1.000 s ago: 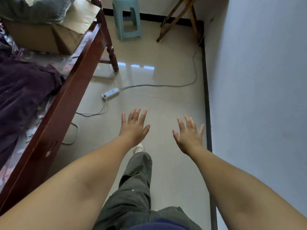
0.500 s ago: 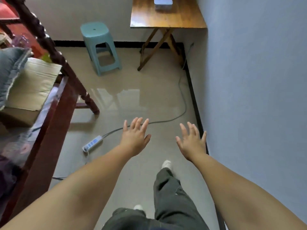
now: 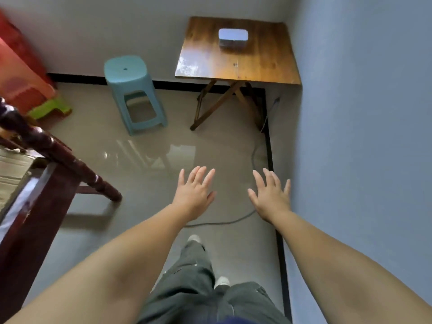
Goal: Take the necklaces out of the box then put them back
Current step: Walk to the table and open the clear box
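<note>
Head view, looking down a narrow strip of tiled floor (image 3: 145,160).

Left hand (image 3: 194,197): palm down, fingers spread wide, holding nothing. Raised over the floor, just left of frame centre.

Right hand (image 3: 271,199): palm down, fingers spread wide, holding nothing. Level with the left hand, at its 3 o'clock, apart from it and close to the blue wall (image 3: 364,136).

Box (image 3: 233,38): small, grey-blue, rounded corners, lid shut. Sits on the table (image 3: 236,64) toward its far edge, at 12 o'clock from the hands and well apart from both. Necklaces not visible; contents cannot be told.

Table: wooden top, glossy, on crossed folding legs, set in the corner where the blue wall meets the far white wall.

Stool (image 3: 134,92): teal plastic, on the floor at 9 o'clock from the table, near it, not touching.

Bed frame (image 3: 46,164): dark red wood, turned post, along the left edge at 9 o'clock from the hands. Orange and green plastic items (image 3: 35,94) lie at 11 o'clock, blurred; type cannot be told.

Cable (image 3: 254,157): grey, runs on the floor from the table corner along the black skirting and curves under the right wrist.

Legs in grey-green trousers (image 3: 196,277) at 6 o'clock, one light shoe (image 3: 194,238) forward, one back.
</note>
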Demonstrator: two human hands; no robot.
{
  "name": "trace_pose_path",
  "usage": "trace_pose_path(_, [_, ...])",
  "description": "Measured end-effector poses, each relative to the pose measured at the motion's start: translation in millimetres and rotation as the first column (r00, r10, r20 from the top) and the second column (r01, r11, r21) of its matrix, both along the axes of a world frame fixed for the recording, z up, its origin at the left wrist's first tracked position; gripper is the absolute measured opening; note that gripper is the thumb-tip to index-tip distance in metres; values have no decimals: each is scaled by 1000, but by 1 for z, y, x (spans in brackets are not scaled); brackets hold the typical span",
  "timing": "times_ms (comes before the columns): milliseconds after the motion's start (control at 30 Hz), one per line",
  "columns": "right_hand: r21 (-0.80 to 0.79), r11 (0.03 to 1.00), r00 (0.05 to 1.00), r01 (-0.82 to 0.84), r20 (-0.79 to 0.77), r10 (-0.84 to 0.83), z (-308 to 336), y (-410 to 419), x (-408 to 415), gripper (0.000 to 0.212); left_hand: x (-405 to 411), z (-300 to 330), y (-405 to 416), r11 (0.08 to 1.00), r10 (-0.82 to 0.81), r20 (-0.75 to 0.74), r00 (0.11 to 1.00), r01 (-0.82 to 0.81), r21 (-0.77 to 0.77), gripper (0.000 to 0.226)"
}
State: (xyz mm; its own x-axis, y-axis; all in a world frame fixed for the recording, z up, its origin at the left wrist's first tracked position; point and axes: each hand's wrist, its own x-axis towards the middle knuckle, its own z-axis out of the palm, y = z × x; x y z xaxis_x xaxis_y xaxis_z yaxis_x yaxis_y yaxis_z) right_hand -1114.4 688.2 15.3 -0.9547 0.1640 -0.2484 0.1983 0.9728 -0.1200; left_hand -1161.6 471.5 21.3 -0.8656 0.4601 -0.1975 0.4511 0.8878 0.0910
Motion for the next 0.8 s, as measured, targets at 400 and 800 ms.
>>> trace_pose_path(400, [32,997,996,74,-53,-72,0,70,-268,57,-293,4,48,998,-34,-41,999,32,-49,61])
trace_pose_path(800, [16,1000,999,16,-49,-16,-3,155,-509,56,-535,-8,125,999,38,-69,997,-38,5,61])
